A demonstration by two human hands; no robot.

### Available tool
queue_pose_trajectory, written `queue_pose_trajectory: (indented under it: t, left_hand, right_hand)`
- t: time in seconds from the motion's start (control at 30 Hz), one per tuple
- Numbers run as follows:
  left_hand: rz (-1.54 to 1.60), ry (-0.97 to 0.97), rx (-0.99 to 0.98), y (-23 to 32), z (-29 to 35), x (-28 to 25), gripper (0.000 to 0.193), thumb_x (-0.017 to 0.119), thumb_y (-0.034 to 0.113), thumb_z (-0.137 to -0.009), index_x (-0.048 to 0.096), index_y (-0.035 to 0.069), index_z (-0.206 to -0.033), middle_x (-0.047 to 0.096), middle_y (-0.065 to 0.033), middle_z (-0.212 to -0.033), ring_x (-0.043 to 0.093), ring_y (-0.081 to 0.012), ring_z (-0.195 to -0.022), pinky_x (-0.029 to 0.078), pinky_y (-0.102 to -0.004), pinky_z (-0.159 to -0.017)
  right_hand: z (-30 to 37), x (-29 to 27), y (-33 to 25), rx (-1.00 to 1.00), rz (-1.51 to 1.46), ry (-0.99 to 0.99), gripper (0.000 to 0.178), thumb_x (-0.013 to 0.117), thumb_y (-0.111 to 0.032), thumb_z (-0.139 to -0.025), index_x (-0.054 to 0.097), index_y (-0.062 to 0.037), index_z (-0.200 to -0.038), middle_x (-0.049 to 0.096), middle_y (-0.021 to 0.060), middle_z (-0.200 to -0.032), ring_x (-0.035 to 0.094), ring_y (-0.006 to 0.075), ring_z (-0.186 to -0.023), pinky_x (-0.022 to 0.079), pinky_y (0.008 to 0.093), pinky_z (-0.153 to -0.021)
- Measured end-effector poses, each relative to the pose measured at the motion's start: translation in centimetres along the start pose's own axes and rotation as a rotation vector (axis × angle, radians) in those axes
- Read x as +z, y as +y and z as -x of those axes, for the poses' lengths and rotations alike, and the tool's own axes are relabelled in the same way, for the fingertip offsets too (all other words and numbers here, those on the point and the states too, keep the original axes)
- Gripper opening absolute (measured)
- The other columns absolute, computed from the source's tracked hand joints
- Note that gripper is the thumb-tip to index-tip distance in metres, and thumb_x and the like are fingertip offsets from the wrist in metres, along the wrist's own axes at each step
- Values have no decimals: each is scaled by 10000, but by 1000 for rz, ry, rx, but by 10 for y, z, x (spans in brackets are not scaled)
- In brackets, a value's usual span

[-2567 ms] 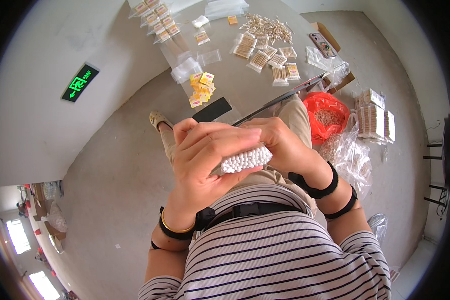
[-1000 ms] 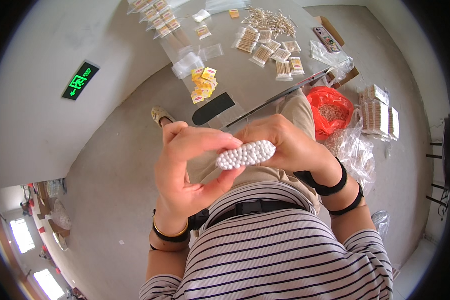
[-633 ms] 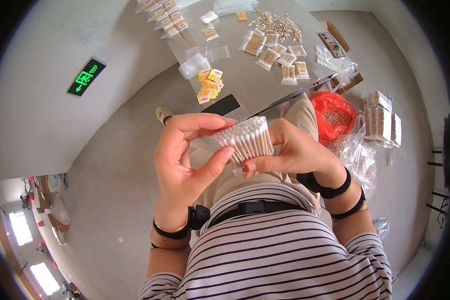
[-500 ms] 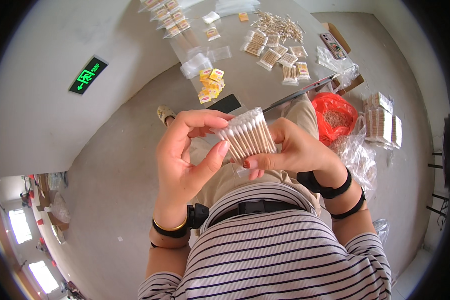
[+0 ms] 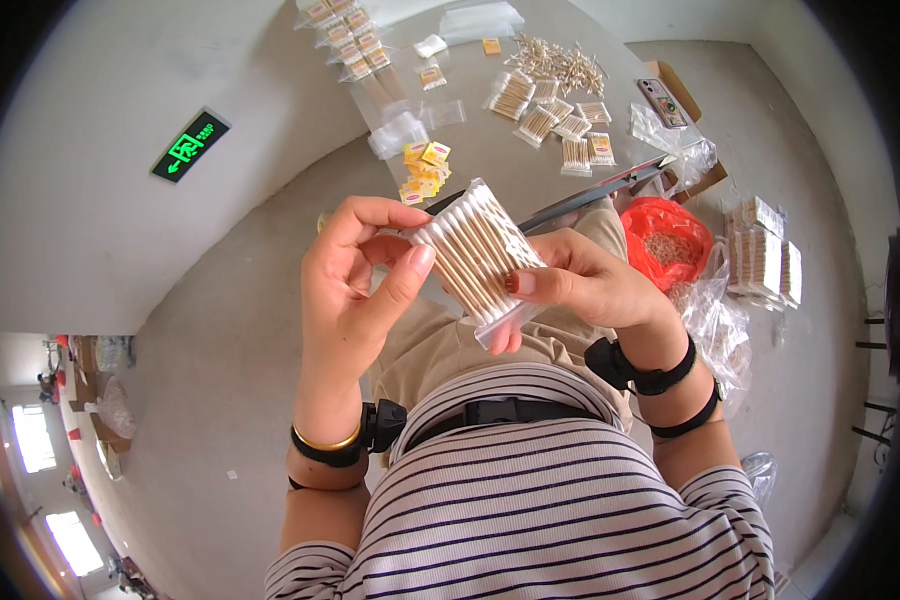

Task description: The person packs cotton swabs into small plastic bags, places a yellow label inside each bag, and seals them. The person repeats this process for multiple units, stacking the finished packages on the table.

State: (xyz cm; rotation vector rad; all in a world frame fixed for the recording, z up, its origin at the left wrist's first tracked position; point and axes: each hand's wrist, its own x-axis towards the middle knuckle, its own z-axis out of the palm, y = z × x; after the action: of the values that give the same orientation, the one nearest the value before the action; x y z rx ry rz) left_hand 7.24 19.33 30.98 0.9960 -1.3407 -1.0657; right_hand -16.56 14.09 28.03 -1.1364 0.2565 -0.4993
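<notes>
Both hands were raised in front of the chest, over the lap. Between them was a clear plastic packet of wooden-stemmed cotton swabs (image 5: 478,255), lying flat-side up with the stems running diagonally from upper left to lower right.

Left hand (image 5: 355,275): thumb pressed on the packet's left edge, fingers curled over its upper corner, pinching it. Right hand (image 5: 580,285): thumb with a dark red nail on the packet's right edge, fingers underneath, also pinching. The packet's loose plastic end hung below the right thumb.

Compared with 2.6 s earlier: the bundle then showed only its white tips, end-on, and both hands were wrapped close around it. At 1.0 s earlier it was still end-on but held more openly. From about 0.6 s earlier the bundle had been turned so the stems faced up; since then the hands had changed little, and the packet lay a little flatter.

On the grey surface (image 5: 270,250) beyond the hands: small yellow-and-red paper labels (image 5: 425,170) in a pile, filled swab packets (image 5: 555,125) in loose rows, a heap of loose swabs (image 5: 560,62), and empty clear bags (image 5: 400,128). To the right sat a red plastic bag (image 5: 665,240) holding swabs and a stack of packed bundles (image 5: 762,255). A long dark metal strip (image 5: 590,195) lay just behind the packet.
</notes>
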Motion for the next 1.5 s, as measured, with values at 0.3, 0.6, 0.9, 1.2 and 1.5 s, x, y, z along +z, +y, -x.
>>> queue_pose_trajectory:
  t: [0.3, 0.6, 0.9, 1.2, 1.5]
  left_hand:
    - [16, 7, 53, 17, 13, 12, 303, 717, 22, -925, 600, -15, -1202, 684, -91, -1084, 669, -116, -929, 507, -256, -849]
    - [-124, 48, 222, 21, 26, 19, 388, 752, -6, -869, 579, 3, -1216, 689, -95, -1083, 680, -147, -967, 536, -309, -886]
    - [-163, 74, 293, 16, 27, 7, 387, 793, 22, -842, 612, 23, -1184, 707, -66, -1084, 707, -138, -895, 505, -268, -797]
    - [-268, 59, 319, 7, 18, 1, 251, 775, 41, -827, 674, 75, -1054, 713, -34, -1036, 689, -116, -824, 457, -252, -708]
    - [-329, 18, 261, 5, 1, -7, 233, 763, 37, -810, 664, 94, -1012, 706, -35, -1040, 676, -116, -827, 446, -259, -714]
  right_hand:
    - [12, 13, -2, -51, 12, -6, 327, 570, -248, -1083, 672, 58, -1140, 757, 112, -974, 727, 167, -880, 589, 311, -823]
    - [4, 44, -10, -403, 508, 341, 292, 713, -167, -964, 651, 48, -1152, 702, 75, -989, 623, 128, -948, 509, 316, -875]
    - [-5, 52, -22, -255, 468, 388, 369, 702, -181, -951, 596, 23, -1241, 673, 64, -1164, 607, 120, -1118, 465, 292, -986]
    - [-20, 46, -16, -299, 540, 449, 287, 701, -102, -922, 626, 15, -1172, 693, 58, -1040, 632, 103, -974, 511, 282, -883]
    - [-36, 28, -9, -330, 483, 408, 299, 709, -111, -921, 632, 18, -1180, 706, 64, -1040, 644, 109, -967, 515, 287, -882]
